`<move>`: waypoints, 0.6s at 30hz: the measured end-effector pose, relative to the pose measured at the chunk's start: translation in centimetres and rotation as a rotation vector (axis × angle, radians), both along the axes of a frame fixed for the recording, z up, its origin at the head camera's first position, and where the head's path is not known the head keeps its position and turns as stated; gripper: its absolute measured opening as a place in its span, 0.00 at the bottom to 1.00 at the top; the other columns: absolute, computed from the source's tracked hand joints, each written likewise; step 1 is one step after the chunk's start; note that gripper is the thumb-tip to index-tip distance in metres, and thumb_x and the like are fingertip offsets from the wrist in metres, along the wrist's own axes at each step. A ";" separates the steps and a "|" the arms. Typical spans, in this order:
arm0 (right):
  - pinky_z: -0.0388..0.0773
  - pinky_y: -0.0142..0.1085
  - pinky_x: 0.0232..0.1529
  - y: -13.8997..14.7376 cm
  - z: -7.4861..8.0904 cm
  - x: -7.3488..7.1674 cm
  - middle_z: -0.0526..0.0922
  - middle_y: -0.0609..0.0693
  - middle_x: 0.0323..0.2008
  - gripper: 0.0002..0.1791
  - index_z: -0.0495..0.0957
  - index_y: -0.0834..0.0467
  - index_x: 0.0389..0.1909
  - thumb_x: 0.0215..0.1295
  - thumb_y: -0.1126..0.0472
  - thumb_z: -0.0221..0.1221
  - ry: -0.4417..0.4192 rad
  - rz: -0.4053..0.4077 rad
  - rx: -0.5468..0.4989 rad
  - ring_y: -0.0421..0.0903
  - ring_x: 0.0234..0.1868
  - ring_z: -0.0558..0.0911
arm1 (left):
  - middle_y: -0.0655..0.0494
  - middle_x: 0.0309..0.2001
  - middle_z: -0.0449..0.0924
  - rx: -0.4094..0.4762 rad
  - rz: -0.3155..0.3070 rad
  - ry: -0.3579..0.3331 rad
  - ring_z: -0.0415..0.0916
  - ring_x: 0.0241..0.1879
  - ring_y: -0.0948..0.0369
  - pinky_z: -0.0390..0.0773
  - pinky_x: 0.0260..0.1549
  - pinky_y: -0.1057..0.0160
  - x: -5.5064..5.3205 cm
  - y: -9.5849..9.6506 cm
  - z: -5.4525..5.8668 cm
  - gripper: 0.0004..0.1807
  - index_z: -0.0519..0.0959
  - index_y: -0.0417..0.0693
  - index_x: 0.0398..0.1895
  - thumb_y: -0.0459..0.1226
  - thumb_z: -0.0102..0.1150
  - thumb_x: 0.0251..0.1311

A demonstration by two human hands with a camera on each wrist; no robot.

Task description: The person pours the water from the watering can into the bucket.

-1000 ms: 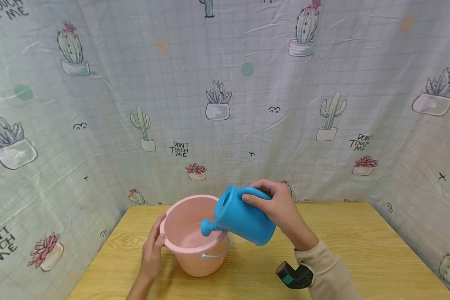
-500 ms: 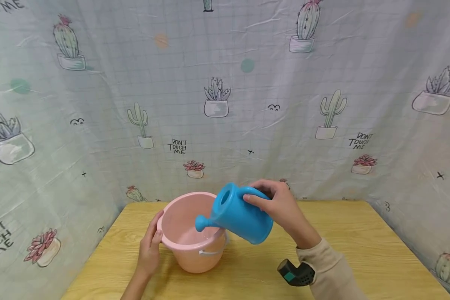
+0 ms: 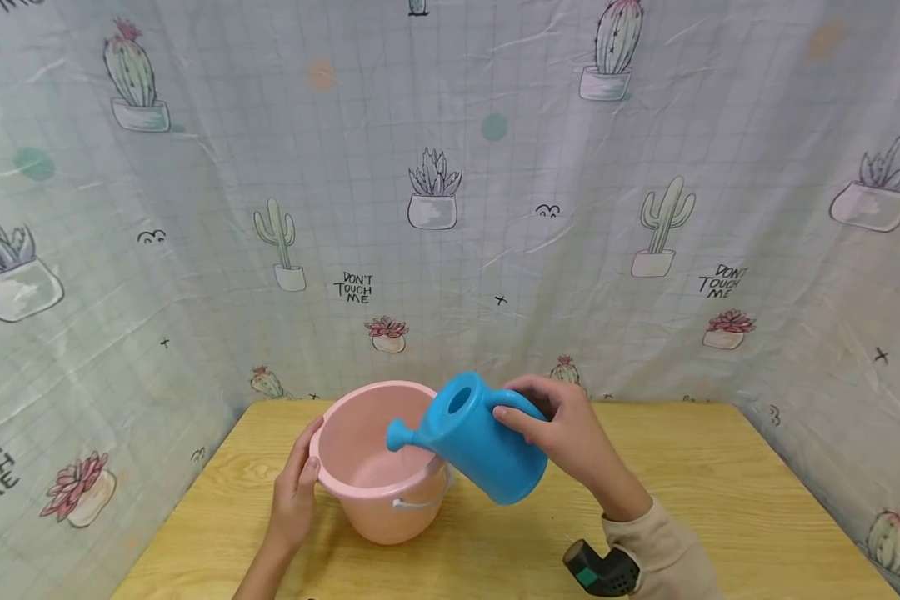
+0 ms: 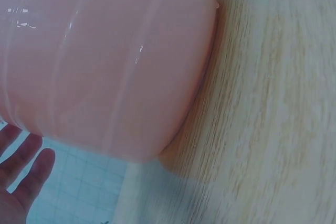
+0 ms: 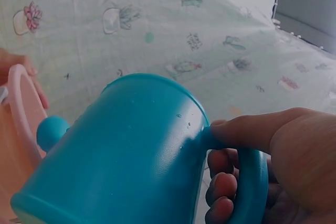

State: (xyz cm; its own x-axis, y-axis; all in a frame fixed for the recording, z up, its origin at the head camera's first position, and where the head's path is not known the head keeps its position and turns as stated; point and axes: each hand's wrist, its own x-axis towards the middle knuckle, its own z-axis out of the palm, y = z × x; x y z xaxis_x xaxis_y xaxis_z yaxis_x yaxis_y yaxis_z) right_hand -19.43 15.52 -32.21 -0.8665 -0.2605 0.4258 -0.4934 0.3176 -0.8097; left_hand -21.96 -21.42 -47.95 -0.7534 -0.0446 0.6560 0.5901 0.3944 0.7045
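Note:
In the head view a pink bucket (image 3: 397,521) stands upright on the wooden table. My left hand (image 3: 294,498) rests against the outside of its rim at the left, fingers fairly straight and spread. The left wrist view shows some of these fingers (image 4: 39,174) beside the bucket's ribbed wall. My right hand (image 3: 562,425) grips the handle of a blue watering can (image 3: 491,446) from above, fingers curled round it in the right wrist view. The can is tilted left, its spout head (image 3: 399,435) over the bucket's opening. Droplets dot the can's side; no stream shows.
A white bail handle (image 3: 416,503) lies along the bucket's near right side. Behind the yellowish wooden table (image 3: 682,500) hangs a cactus-print cloth (image 3: 495,250), which also covers both sides. A black device (image 3: 602,570) sits at the right wrist.
The can's spout has moved slightly left and is a little less steeply tipped than before. The left hand remains against the bucket rim. The head view has shifted slightly.

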 end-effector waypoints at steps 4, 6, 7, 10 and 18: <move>0.82 0.40 0.34 0.4 -0.2 -0.2 0.85 0.53 0.39 0.13 0.81 0.54 0.45 0.61 0.55 0.65 0.007 0.014 -0.008 0.46 0.34 0.83 | 0.40 0.68 0.66 0.001 0.005 -0.002 0.70 0.61 0.72 0.73 0.53 0.78 -0.1 0.0 0.2 0.27 0.60 0.45 0.73 0.29 0.35 0.70; 0.82 0.41 0.37 0.5 -0.4 -0.3 0.85 0.53 0.41 0.13 0.81 0.54 0.45 0.61 0.56 0.65 0.009 0.028 -0.017 0.46 0.37 0.84 | 0.40 0.68 0.67 0.008 0.007 -0.005 0.70 0.60 0.71 0.74 0.51 0.78 -0.2 0.0 0.3 0.27 0.60 0.45 0.73 0.29 0.35 0.70; 0.82 0.41 0.39 0.6 -0.5 -0.4 0.85 0.53 0.41 0.13 0.81 0.54 0.45 0.61 0.56 0.65 0.009 0.031 -0.022 0.46 0.38 0.84 | 0.40 0.68 0.67 0.010 0.006 -0.007 0.70 0.60 0.71 0.75 0.50 0.77 -0.2 0.0 0.4 0.27 0.60 0.45 0.73 0.29 0.35 0.71; 0.82 0.44 0.43 0.8 -0.9 -0.5 0.85 0.54 0.42 0.13 0.80 0.54 0.45 0.60 0.57 0.65 0.014 0.021 -0.038 0.46 0.41 0.85 | 0.40 0.68 0.67 0.020 -0.001 -0.022 0.72 0.58 0.69 0.77 0.46 0.75 -0.1 0.2 0.6 0.27 0.60 0.45 0.73 0.30 0.35 0.71; 0.82 0.43 0.43 0.7 -1.8 -0.7 0.85 0.55 0.38 0.13 0.80 0.57 0.43 0.58 0.60 0.67 0.043 -0.013 -0.119 0.41 0.39 0.84 | 0.44 0.68 0.67 0.048 0.006 -0.058 0.73 0.56 0.68 0.78 0.42 0.74 0.3 0.8 0.7 0.27 0.60 0.49 0.73 0.32 0.35 0.71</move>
